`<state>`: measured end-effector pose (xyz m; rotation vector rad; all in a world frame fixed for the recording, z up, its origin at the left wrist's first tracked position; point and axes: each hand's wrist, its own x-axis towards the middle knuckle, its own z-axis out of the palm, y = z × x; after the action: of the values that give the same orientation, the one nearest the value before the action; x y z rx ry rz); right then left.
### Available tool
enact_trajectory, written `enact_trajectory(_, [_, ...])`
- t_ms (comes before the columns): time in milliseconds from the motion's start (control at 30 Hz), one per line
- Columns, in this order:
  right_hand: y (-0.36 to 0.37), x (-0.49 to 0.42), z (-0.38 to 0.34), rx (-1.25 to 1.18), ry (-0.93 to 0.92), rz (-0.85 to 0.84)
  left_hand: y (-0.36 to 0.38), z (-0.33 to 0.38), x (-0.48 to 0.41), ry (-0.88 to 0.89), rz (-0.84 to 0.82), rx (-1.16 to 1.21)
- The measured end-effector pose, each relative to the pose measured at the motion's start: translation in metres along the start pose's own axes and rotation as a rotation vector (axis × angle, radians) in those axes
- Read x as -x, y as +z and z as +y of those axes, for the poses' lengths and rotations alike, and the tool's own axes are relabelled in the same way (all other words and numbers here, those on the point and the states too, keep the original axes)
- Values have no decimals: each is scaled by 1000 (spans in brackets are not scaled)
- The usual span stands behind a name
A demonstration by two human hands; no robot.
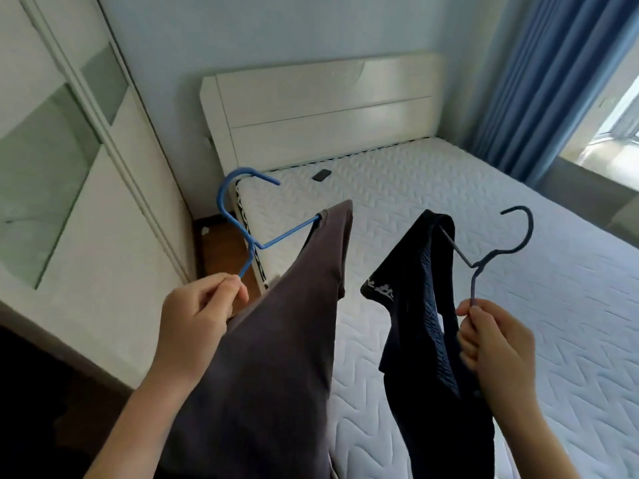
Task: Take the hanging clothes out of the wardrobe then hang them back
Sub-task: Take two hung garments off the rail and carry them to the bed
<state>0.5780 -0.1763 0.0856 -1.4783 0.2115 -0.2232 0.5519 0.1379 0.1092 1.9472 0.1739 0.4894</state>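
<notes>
Head cam: my left hand is closed round the lower arm of a bright blue hanger, thumb and fingers pinching the wire. Its hook curls up and to the right, toward the far end of the bed. A grey-brown garment hangs off the hanger's right arm and drapes down over my left wrist and forearm, running out of the bottom of the pic.

My right hand grips the lower arm of a dark blue hanger w/ fingers curled tight; hook points up and right. A black garment w/ a textured weave hangs from its left arm, a small white printed patch on the edge nearest the grey-brown one. The two garments hang side by side w/ a gap between them, not touching.

Both are held over the near part of the bed; the white quilted mattress is behind and below them. A small dark object, too small to ID, lies on the mattress near the cream headboard. White wardrobe doors w/ green glass panels on the left, blue curtain far right by the window.
</notes>
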Motion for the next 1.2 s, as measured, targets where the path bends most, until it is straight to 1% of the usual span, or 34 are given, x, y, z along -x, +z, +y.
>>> enact_trajectory(200, [46,-51,27,-23,29,155,6,-32,-124,4,-80,160])
enact_trajectory(400, [116,-100,51,-104,29,403,11,-70,-261,-27,-169,280])
enact_trajectory(500, [155,-122,52,-147,19,532,9,-75,-330,4,-218,280])
enact_trajectory(567, [181,-137,52,-159,3,584,9,-76,-373,38,-247,273])
enact_trajectory(667, [216,-159,55,-163,7,639,20,-88,-424,34,-267,306])
enact_trajectory(800, [258,-198,67,-150,31,667,48,-124,-472,-41,-320,360])
enact_trajectory(967, [296,-274,84,-150,48,682,79,-168,-541,-63,-364,321])
enact_trajectory(1100, [312,-343,89,-177,42,734,105,-171,-609,-46,-391,269])
enact_trajectory(1200, [319,-379,83,-174,21,792,124,-161,-655,12,-442,203])
